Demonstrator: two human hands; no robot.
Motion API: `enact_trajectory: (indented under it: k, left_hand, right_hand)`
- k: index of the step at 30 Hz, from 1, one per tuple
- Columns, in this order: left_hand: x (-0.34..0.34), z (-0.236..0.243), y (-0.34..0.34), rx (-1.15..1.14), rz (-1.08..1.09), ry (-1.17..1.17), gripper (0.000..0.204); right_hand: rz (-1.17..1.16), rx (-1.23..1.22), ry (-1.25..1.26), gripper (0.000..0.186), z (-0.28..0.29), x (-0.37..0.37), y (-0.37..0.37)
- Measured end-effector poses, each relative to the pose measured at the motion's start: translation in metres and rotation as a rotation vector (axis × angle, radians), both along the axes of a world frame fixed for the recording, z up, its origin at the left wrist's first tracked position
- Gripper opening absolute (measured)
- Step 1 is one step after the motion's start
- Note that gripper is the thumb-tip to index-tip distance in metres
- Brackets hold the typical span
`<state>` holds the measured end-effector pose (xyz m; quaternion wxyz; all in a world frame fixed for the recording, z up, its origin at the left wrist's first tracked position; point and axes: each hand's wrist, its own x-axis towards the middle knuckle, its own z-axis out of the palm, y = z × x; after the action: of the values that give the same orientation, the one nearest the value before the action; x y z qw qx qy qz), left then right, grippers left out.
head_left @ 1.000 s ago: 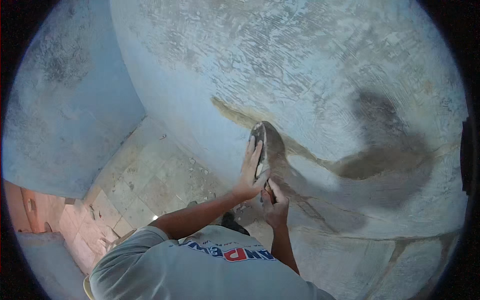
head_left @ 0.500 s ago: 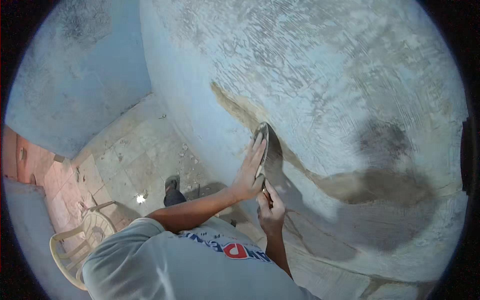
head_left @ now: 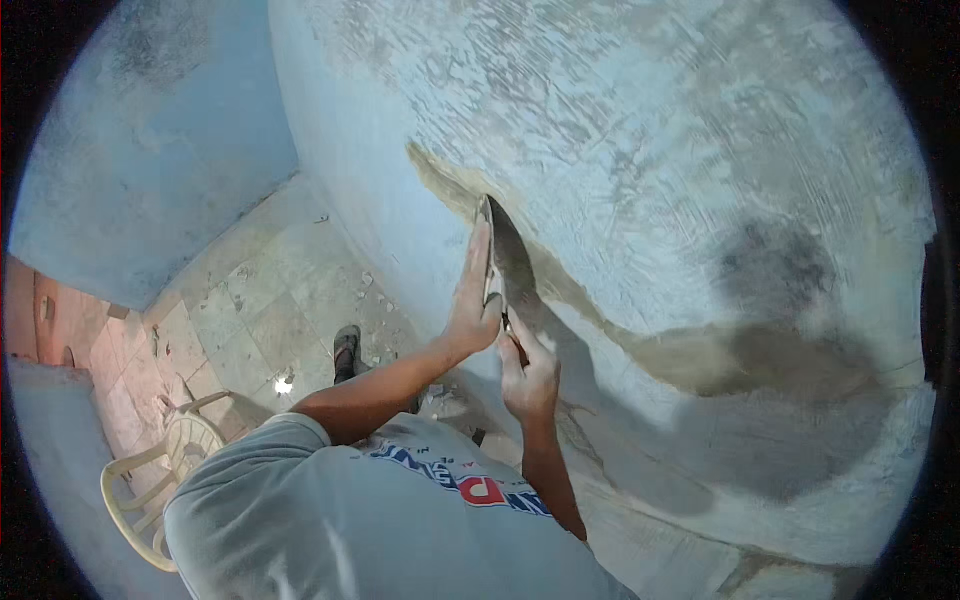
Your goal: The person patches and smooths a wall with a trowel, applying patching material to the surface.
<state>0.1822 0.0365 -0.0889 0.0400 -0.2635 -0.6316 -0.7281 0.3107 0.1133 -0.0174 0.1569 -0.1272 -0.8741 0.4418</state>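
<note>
In my right hand I hold a trowel, with my fingers closed around its dark handle. Its long blade stands nearly edge-on to my view, the tip up against a light blue, rough wall. My left hand lies along the blade's left side, fingers stretched and pressed on it. The blade touches or nearly touches a brown, recessed strip where the wall's coating is gone. A dark shadow falls beside the blade and partly hides that strip.
A cream plastic chair stands at lower left on the dusty tiled floor. My sandalled foot is below my left arm, near small debris. Another blue wall meets the work wall at a corner. A broad brown patch is at right.
Both hands and the trowel have moved up and slightly left along the brown strip. My foot appears shifted slightly, and the view has tilted a little.
</note>
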Motion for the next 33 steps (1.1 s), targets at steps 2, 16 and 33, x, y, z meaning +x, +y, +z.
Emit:
enact_trajectory:
  k: [2, 16, 33]
  left_hand:
    - [0.006, 0.009, -0.005, 0.0, -0.059, 0.026, 0.094]
    - [0.033, 0.01, -0.013, -0.163, -0.098, 0.124, 0.096]
    - [0.008, 0.011, -0.011, -0.131, -0.127, 0.159, 0.096]
  right_hand:
    - [-0.048, -0.046, 0.006, 0.042, -0.003, 0.01, -0.006]
    - [-0.184, -0.22, -0.132, 0.045, 0.002, 0.042, -0.018]
    - [-0.139, -0.106, 0.086, 0.04, -0.006, 0.022, -0.016]
